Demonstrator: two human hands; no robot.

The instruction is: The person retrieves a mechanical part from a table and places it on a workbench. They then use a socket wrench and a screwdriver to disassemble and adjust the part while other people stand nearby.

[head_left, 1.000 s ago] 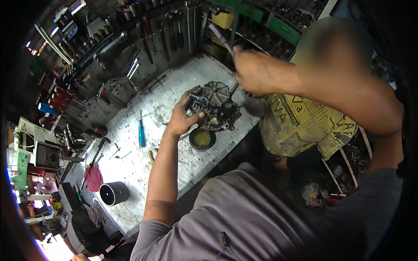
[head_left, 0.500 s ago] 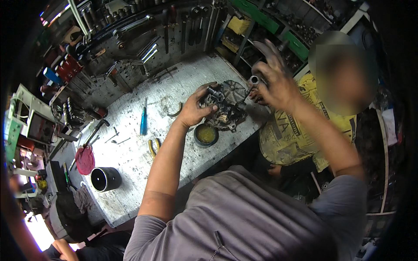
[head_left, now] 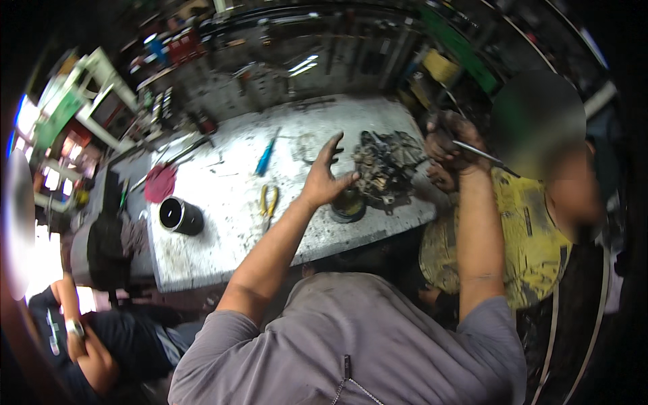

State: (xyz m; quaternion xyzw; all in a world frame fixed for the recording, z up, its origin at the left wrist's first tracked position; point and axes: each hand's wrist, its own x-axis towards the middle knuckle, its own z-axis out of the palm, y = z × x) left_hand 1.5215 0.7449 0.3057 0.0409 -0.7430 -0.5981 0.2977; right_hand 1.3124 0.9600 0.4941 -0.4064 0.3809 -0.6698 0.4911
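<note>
My left hand [head_left: 327,178] is open, thumb and fingers spread, just left of a greasy metal machine part [head_left: 388,165] with a dark ribbed cover. It appears empty. At the right my right hand [head_left: 457,140] is closed around a slim steel tool, apparently a socket wrench [head_left: 491,156], whose shank points down to the right. Its socket end is hidden by the fingers. Just below it, another person's hand [head_left: 440,177] is by the bench edge. A round tub [head_left: 348,208] stands in front of the machine part, partly behind my left thumb.
Left on the metal bench [head_left: 229,216] lie a blue-handled screwdriver [head_left: 265,160], yellow-handled pliers [head_left: 268,200], a red rag [head_left: 160,183] and a black hollow cylinder [head_left: 181,216]. A person in yellow [head_left: 499,229] stands close at right; another person [head_left: 88,337] is at lower left.
My left hand has come off the machine part and opened. My right hand, with the wrench, has lowered and turned. The whole view has shifted and blurred.
</note>
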